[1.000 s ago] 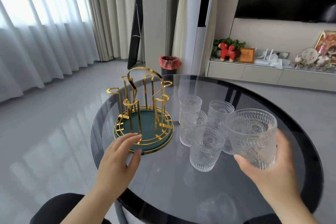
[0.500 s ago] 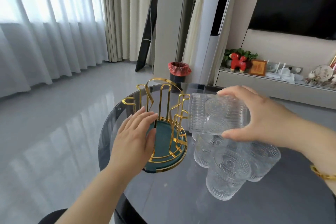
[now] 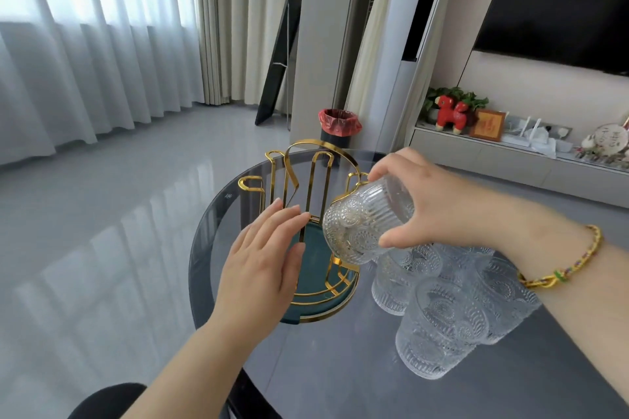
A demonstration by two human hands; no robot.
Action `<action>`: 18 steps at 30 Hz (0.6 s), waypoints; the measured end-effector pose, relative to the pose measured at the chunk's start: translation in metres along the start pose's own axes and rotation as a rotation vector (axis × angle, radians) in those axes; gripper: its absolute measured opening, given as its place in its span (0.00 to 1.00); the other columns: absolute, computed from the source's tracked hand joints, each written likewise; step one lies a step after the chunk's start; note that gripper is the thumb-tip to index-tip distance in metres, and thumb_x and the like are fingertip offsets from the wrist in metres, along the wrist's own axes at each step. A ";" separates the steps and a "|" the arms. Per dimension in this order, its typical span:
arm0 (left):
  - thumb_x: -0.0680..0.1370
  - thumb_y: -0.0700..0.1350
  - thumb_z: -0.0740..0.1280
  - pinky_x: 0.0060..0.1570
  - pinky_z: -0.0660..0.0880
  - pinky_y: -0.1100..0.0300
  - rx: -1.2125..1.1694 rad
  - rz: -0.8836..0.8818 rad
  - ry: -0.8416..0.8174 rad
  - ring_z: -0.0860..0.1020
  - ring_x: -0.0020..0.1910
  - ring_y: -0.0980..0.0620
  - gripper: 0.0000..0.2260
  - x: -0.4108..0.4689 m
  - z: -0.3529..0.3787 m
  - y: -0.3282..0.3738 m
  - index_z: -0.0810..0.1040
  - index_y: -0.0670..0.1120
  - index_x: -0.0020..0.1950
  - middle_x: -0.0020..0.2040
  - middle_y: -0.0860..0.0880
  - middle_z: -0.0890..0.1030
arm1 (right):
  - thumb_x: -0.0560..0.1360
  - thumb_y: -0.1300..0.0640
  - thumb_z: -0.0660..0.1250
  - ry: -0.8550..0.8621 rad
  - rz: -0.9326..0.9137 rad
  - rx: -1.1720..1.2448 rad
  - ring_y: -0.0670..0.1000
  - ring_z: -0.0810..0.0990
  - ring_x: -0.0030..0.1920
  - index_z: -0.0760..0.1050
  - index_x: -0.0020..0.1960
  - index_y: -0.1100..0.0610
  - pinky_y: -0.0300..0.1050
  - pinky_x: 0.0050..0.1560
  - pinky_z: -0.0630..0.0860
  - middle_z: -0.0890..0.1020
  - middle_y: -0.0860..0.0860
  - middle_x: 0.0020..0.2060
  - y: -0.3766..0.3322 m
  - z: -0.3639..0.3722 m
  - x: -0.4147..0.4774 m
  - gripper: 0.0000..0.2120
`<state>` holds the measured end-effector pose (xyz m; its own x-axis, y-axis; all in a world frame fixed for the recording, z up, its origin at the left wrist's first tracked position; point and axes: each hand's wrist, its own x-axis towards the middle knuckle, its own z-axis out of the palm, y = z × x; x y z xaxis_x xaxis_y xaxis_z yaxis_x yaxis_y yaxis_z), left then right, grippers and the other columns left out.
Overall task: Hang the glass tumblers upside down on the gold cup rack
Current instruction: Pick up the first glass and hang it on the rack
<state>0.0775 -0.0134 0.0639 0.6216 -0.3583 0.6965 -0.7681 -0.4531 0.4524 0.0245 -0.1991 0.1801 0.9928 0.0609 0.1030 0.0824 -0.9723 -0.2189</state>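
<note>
The gold cup rack (image 3: 308,180) with a teal base stands on the round dark glass table (image 3: 340,367). My left hand (image 3: 263,269) rests flat against the rack's front, fingers spread, covering part of the base. My right hand (image 3: 439,204) grips an embossed glass tumbler (image 3: 366,221) by its bottom. The tumbler is tipped with its mouth down and to the left, over the right-hand prong of the rack. Several more tumblers (image 3: 442,316) stand upright in a cluster on the table, below my right wrist.
A bin with a red liner (image 3: 338,127) stands on the grey floor beyond the table. White curtains hang at the left; a low TV shelf with a red toy horse (image 3: 451,112) runs along the right wall. A dark stool seat (image 3: 109,401) shows at the bottom left.
My right hand has lifted one tumbler from the cluster, turned it mouth-down and carried it left to the rack. My left hand moved up from the rack's base edge onto its frame.
</note>
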 end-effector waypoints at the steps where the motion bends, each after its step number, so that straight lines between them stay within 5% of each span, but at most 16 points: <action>1: 0.76 0.49 0.52 0.59 0.56 0.43 0.000 -0.002 0.008 0.61 0.64 0.45 0.20 0.000 0.001 0.000 0.76 0.41 0.58 0.58 0.41 0.79 | 0.59 0.50 0.74 0.010 0.010 0.031 0.44 0.67 0.50 0.61 0.57 0.47 0.33 0.40 0.62 0.64 0.45 0.53 0.000 0.004 0.001 0.32; 4: 0.75 0.47 0.53 0.59 0.54 0.41 0.010 0.003 0.018 0.60 0.64 0.44 0.19 0.000 0.004 0.000 0.76 0.40 0.57 0.58 0.41 0.79 | 0.59 0.49 0.74 0.013 0.078 0.136 0.45 0.65 0.56 0.59 0.58 0.46 0.39 0.49 0.63 0.63 0.43 0.54 -0.001 0.017 0.004 0.34; 12: 0.74 0.50 0.55 0.59 0.56 0.43 -0.013 -0.015 0.013 0.61 0.64 0.45 0.20 0.001 0.008 0.000 0.75 0.41 0.58 0.59 0.41 0.78 | 0.59 0.47 0.74 0.129 0.142 0.205 0.48 0.69 0.50 0.60 0.48 0.47 0.39 0.38 0.66 0.65 0.45 0.51 -0.005 0.043 0.010 0.26; 18: 0.71 0.43 0.64 0.59 0.55 0.43 -0.012 -0.018 0.027 0.60 0.64 0.45 0.16 0.000 0.010 -0.001 0.75 0.41 0.58 0.59 0.41 0.78 | 0.61 0.48 0.73 0.145 0.138 0.220 0.47 0.66 0.53 0.64 0.54 0.49 0.42 0.48 0.64 0.64 0.44 0.52 -0.003 0.050 0.014 0.26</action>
<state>0.0799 -0.0212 0.0584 0.6311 -0.3278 0.7031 -0.7588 -0.4490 0.4718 0.0421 -0.1837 0.1340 0.9744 -0.1166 0.1920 -0.0197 -0.8959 -0.4439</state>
